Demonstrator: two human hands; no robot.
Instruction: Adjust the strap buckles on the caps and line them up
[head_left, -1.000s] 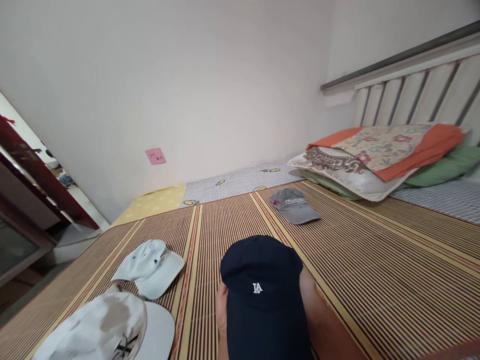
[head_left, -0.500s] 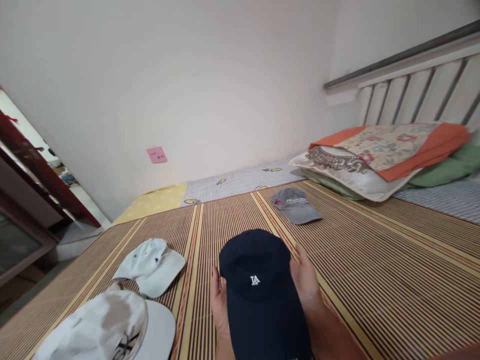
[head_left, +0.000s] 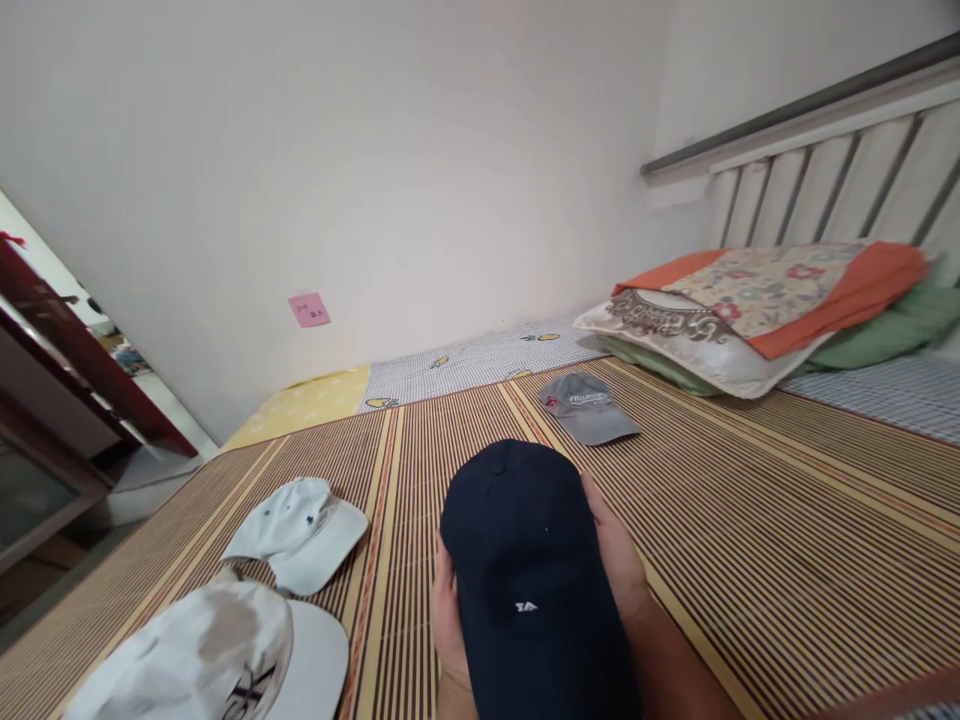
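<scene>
A navy baseball cap (head_left: 525, 540) with a small white logo is held up close in front of me, its brim pointing toward me. My left hand (head_left: 448, 625) grips its left side and my right hand (head_left: 621, 560) grips its right side; the fingers are partly hidden behind the cap. To the left on the mat lies a small white cap (head_left: 307, 540), and nearer to me a larger white cap (head_left: 202, 650) with dark lettering and a brownish patch. Beyond the navy cap rests a grey cap (head_left: 590, 408) with white lettering.
A striped woven mat (head_left: 765, 540) covers the bed. Stacked pillows (head_left: 675, 335) with a floral and orange cloth lie at the right, below a white radiator (head_left: 840, 180). A pink note (head_left: 309, 309) sticks to the wall. At far left is a dark red door (head_left: 97, 355).
Both hands have tilted the navy cap, so more of its crown top shows and its logo appears lower and flattened. The other caps lie where they were.
</scene>
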